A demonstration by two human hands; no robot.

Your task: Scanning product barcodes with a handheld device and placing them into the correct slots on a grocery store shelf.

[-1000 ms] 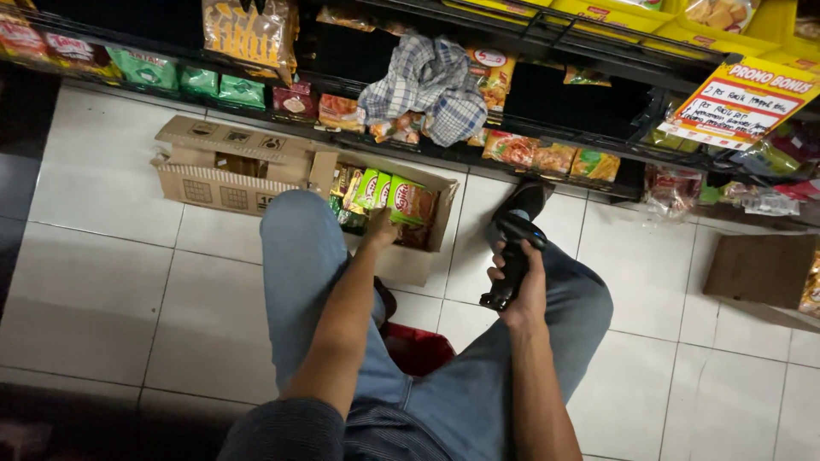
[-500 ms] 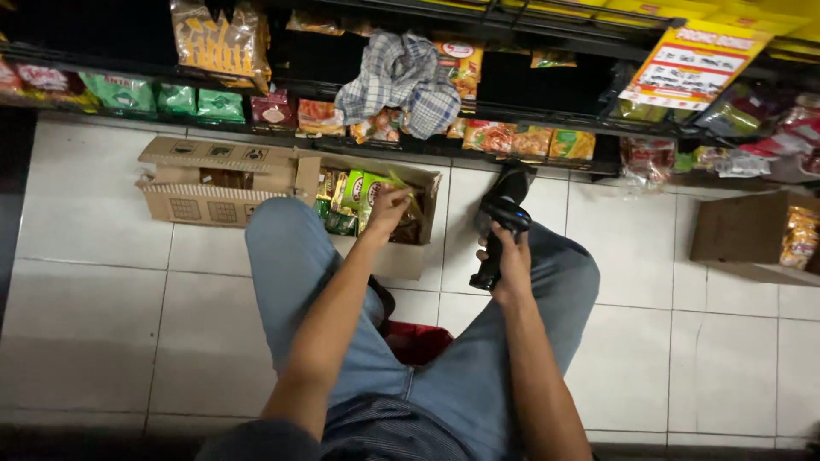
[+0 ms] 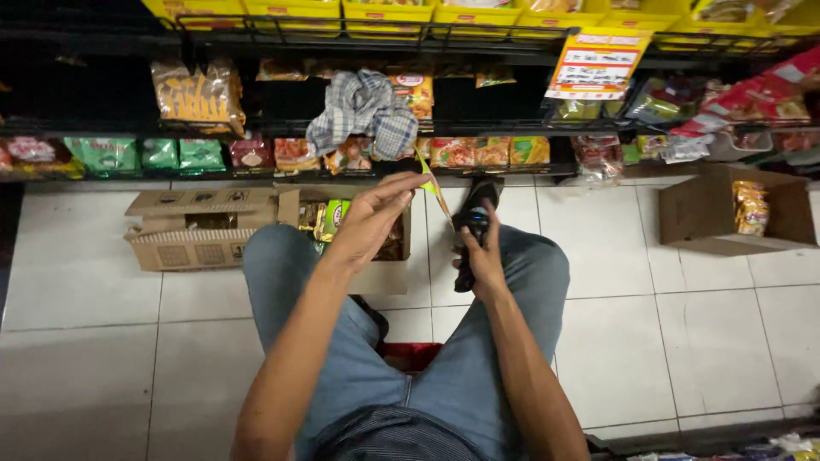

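I sit low on a red stool (image 3: 414, 354) in front of shop shelves, in blue jeans. My left hand (image 3: 376, 209) is raised over the open cardboard box (image 3: 256, 248) and pinches a thin snack packet (image 3: 436, 189) seen edge-on, yellow-green and orange. My right hand (image 3: 483, 256) rests on my right knee and grips a black hand-held device (image 3: 470, 235) pointed up toward the packet. More green and yellow packets (image 3: 329, 218) lie in the box by my left knee.
Low black shelves (image 3: 282, 128) ahead hold rows of snack packets, and a checked cloth (image 3: 363, 111) is draped over one. A second open cardboard box (image 3: 735, 213) with packets stands on the white tiled floor at right. Yellow shelf edges run along the top.
My left hand has come up out of the box holding a packet and now holds it beside the black device. The camera has tilted down slightly; my right hand stays on my knee.
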